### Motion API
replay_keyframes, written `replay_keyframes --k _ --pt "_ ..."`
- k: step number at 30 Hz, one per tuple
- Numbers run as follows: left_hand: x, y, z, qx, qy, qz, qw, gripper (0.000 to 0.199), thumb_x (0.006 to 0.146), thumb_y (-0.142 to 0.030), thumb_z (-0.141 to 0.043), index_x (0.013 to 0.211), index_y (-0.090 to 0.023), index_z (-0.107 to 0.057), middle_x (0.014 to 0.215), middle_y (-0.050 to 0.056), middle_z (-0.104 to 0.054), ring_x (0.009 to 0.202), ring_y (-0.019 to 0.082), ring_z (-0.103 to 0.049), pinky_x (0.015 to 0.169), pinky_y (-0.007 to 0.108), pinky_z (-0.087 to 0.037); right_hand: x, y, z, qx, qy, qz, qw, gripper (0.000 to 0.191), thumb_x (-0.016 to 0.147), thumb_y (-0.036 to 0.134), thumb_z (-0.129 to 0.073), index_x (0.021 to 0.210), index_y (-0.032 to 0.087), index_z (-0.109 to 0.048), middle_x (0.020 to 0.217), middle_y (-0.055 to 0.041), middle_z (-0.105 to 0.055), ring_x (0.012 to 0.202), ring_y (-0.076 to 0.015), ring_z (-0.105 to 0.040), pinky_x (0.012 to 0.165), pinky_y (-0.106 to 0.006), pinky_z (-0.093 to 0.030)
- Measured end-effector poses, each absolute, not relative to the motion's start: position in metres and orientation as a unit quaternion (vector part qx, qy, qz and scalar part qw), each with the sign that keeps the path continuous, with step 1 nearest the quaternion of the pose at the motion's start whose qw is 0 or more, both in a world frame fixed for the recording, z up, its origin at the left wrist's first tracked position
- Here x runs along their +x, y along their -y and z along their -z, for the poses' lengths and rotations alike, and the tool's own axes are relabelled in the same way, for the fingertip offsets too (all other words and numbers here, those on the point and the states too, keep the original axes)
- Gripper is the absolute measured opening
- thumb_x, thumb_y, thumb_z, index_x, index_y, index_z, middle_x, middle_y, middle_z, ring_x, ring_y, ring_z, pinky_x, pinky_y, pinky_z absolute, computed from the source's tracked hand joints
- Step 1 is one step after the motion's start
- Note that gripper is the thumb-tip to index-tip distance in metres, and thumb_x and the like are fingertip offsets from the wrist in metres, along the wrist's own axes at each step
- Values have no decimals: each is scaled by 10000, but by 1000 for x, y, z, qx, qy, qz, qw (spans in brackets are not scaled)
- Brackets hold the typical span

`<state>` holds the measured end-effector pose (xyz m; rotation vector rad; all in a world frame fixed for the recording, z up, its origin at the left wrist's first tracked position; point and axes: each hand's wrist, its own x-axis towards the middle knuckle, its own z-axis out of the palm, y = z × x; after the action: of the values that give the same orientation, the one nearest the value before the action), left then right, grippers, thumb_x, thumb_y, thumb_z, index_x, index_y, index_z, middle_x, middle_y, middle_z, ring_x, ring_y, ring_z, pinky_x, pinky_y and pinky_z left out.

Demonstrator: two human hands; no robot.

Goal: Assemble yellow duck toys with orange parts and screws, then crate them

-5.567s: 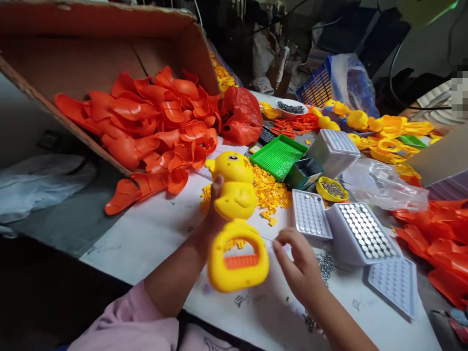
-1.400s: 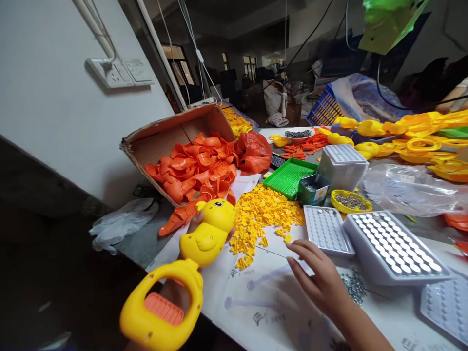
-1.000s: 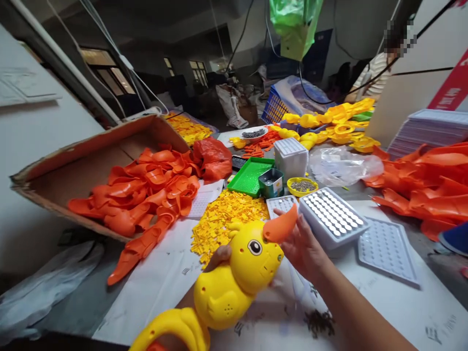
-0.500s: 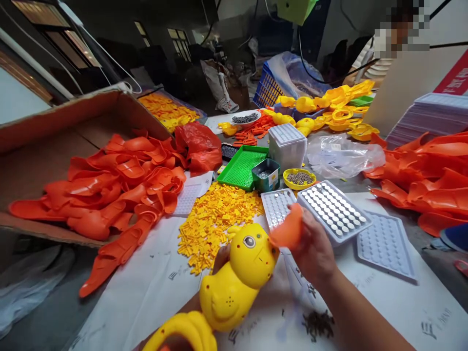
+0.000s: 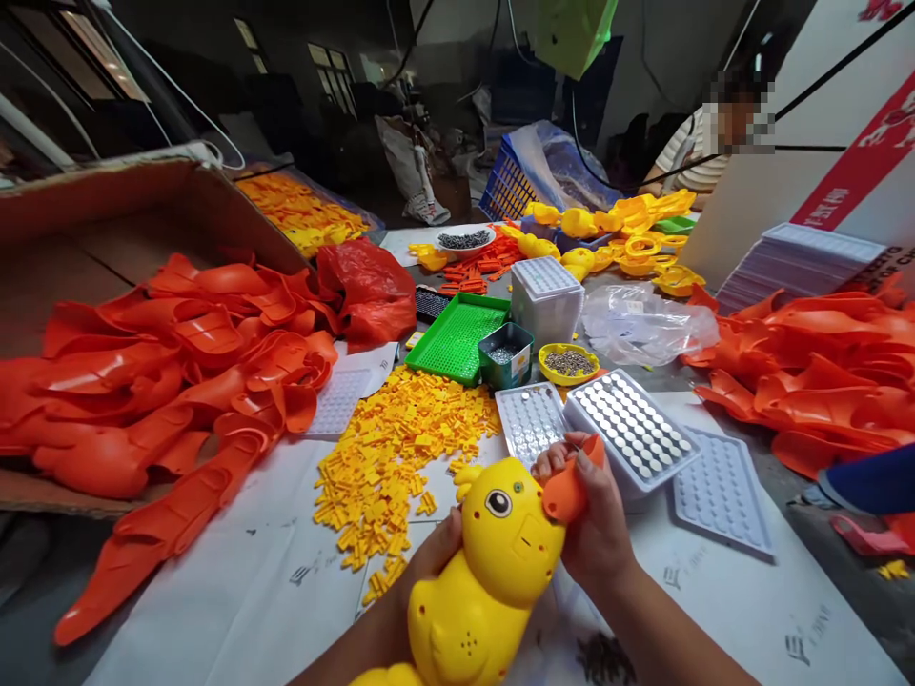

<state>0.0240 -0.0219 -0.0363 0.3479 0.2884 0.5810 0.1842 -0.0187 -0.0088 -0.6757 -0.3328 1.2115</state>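
Observation:
A yellow plastic duck toy (image 5: 500,543) with a round eye is tilted in front of me, its lower end cut off by the picture's bottom edge. My left hand (image 5: 437,551) is closed around its back. At the duck's face, an orange beak piece (image 5: 570,488) sits pinched between the thumb and fingers of my right hand (image 5: 599,519). The beak touches or nearly touches the head; I cannot tell whether it is fixed there. Just beyond stand a tray of silver button cells (image 5: 633,429) and a sparser clear tray (image 5: 527,419).
Small yellow plastic parts (image 5: 400,448) lie heaped at left centre. Orange flipper-like pieces (image 5: 235,353) spill from a cardboard box (image 5: 164,205); more orange pieces (image 5: 807,372) lie at right. A green tray (image 5: 457,333), a dark tin (image 5: 506,353) and a yellow bowl of screws (image 5: 568,362) stand behind.
The view has shifted. My right hand has brought the orange beak lower, against the duck's face, and turned it. The duck sits lower and farther right, with more of my left hand showing.

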Motion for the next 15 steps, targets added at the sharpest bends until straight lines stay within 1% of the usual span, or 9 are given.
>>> replay_keyframes --k 1,3,6,8,10,12,15 --pt "25 23 38 161 -126 -277 939 632 818 -621 -497 1214 -151 -642 1160 94 -680 1029 257 -642 877 309 -495 184 19 9 -314 162 -550 757 376 679 425 -748 900 252 -498 706 44 -486 649 -120 -480 603 -245 -427" --pt "26 23 37 154 -83 -274 946 688 827 -655 -455 1238 -128 -620 1179 99 -670 1050 244 -636 886 285 -489 184 21 8 -325 186 -539 754 413 650 435 -768 907 251 -503 707 45 -505 661 -125 -489 650 -266 -433" --pt "28 18 28 158 -8 -241 958 634 909 -575 -387 1282 -94 -567 1232 85 -646 1093 174 -627 921 230 -470 183 21 8 -338 199 -544 742 427 658 458 -761 933 244 -514 705 44 -511 657 -125 -485 665 -278 -425" --pt "30 15 22 156 18 -233 960 560 920 -509 -429 1276 -99 -568 1249 65 -638 1116 148 -616 954 219 -454 183 21 9 -339 187 -549 741 408 697 470 -734 956 241 -518 702 43 -501 648 -121 -475 645 -268 -415" --pt "32 15 20 148 14 -256 955 502 889 -477 -509 1235 -127 -608 1233 44 -650 1122 149 -613 970 220 -447 182 21 10 -332 170 -552 746 394 721 481 -718 965 243 -521 700 43 -494 646 -118 -475 625 -258 -410" --pt "32 18 22 143 -19 -272 951 467 869 -472 -539 1196 -154 -640 1209 37 -665 1115 162 -617 961 233 -458 181 22 11 -319 160 -555 751 376 731 485 -711 955 247 -524 701 41 -502 651 -119 -488 629 -261 -420" --pt "30 25 24 174 -85 -303 933 410 853 -447 -569 1123 -158 -679 1109 51 -708 1003 188 -661 886 273 -500 179 25 9 -295 169 -555 759 358 725 475 -714 937 246 -538 712 36 -526 673 -126 -522 670 -286 -449"
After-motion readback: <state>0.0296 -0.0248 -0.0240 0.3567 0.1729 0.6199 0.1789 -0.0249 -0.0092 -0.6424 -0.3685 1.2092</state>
